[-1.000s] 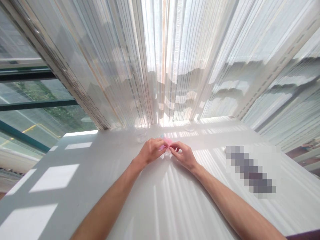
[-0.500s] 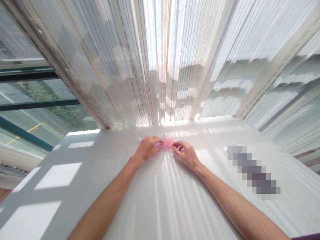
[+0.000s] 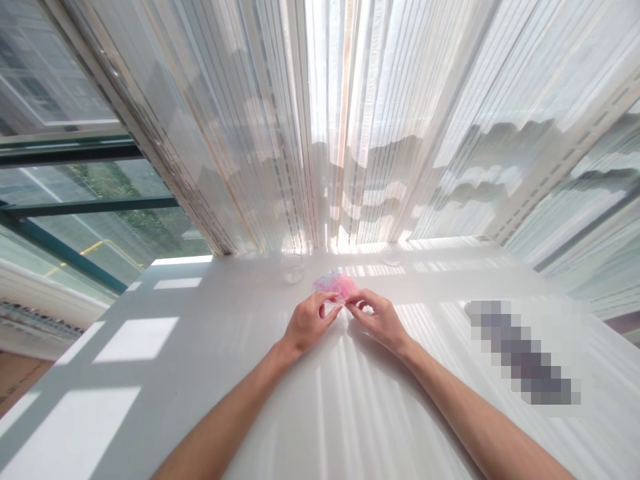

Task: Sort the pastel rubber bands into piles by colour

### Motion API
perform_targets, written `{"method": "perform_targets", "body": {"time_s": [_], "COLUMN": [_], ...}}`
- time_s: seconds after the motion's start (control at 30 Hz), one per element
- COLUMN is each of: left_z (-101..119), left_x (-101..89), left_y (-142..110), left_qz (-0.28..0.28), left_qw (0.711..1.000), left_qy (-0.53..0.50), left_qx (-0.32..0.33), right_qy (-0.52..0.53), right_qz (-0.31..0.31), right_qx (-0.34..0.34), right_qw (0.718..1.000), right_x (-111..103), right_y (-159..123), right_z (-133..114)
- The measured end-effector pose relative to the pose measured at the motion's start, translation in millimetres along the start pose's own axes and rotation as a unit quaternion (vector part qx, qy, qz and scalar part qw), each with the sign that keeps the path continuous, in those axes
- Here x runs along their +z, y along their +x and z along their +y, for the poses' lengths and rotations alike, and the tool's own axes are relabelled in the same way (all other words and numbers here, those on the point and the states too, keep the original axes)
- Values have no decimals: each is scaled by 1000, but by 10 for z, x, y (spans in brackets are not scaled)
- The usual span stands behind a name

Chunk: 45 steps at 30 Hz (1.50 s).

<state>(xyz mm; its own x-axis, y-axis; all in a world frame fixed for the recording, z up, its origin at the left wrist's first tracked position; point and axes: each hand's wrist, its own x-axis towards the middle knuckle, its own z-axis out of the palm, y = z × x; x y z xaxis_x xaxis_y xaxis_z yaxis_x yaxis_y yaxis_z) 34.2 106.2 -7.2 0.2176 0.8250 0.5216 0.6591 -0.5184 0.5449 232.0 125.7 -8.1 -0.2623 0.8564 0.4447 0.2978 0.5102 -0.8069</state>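
A small pink, translucent, crinkled bundle (image 3: 336,283) with bluish tints lies on the white table (image 3: 300,427), toward the far side. I cannot tell exactly what kind of thing it is. At its near edge, my left hand (image 3: 311,321) is closed in a pinch, with thumb and forefinger curved toward the bundle. My right hand (image 3: 379,318) pinches the same edge from the right, its fingertips almost touching those of the left. Whatever lies between the fingertips is too small to make out clearly.
A clear round container (image 3: 294,268) stands left of the bundle, and a clear flat disc (image 3: 392,259) lies behind it to the right. A pixelated dark long object (image 3: 525,353) rests at the right. Sheer striped curtains (image 3: 350,133) hang behind the table.
Both hands have shifted from the sides of the pink bundle to its near edge, and their fingertips are closer together. More of the bundle shows. The view has turned slightly left.
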Motion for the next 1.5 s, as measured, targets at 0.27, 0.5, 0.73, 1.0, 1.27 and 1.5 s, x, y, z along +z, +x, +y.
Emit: {"method": "perform_targets", "body": {"time_s": [0.27, 0.5, 0.73, 1.0, 1.27, 1.5], "left_z": [36, -11, 33, 54, 61, 54], "left_x": [-263, -324, -314, -265, -283, -283], "left_y": [-243, -327, -401, -447, -433, -426], "left_qz": [-42, -69, -68, -48, -48, -43], "left_qw": [995, 989, 988, 990, 990, 989], "left_qy": [-89, -123, -136, -131, -114, -116], "left_qx": [-25, -48, -35, 37, 65, 80], "right_qy": [34, 24, -8, -11, 4, -7], "right_qz": [-83, -125, -134, -139, -135, -134], "right_qx": [50, 61, 35, 1, 18, 0], "right_qw": [995, 990, 990, 990, 991, 991], "right_x": [51, 52, 26, -19, -28, -26], "right_y": [-178, -284, -365, -408, -429, -425], "right_z": [-228, -232, -211, -213, -212, -221]}}
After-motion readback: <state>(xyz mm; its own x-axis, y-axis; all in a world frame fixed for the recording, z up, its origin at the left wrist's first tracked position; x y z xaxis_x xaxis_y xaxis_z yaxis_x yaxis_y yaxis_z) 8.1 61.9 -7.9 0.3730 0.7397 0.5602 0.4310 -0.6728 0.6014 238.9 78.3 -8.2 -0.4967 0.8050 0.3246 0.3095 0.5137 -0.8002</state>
